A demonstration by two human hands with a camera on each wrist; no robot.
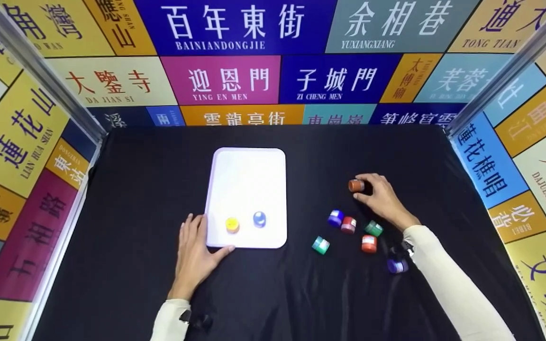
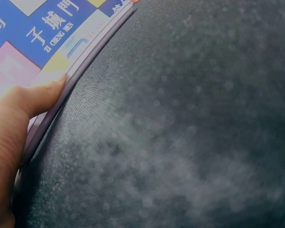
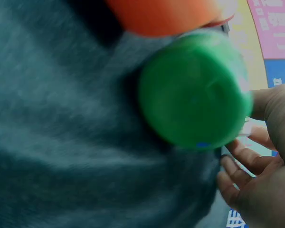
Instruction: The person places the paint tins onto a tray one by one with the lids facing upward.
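Observation:
My left hand (image 1: 197,251) touches the near left corner of a white tray (image 1: 247,184), fingers along its left side and thumb at its front edge. In the left wrist view the thumb (image 2: 45,97) lies against the rim. A yellow paint jar (image 1: 232,225) and a pale blue jar (image 1: 259,219) stand on the tray's near part. To the right of the tray, my right hand (image 1: 383,196) grips a brown paint jar (image 1: 356,185) between thumb and fingers. The right wrist view shows this hand (image 3: 261,161) beyond a green jar (image 3: 194,95); the brown jar is hidden there.
Loose jars lie in front of the right hand: blue (image 1: 335,218), red (image 1: 348,225), dark green (image 1: 374,228), orange (image 1: 368,244), teal (image 1: 321,245) and purple (image 1: 397,265), the last near the right sleeve. Black cloth (image 1: 150,180) covers the table. Printed walls (image 1: 235,80) enclose the back and sides.

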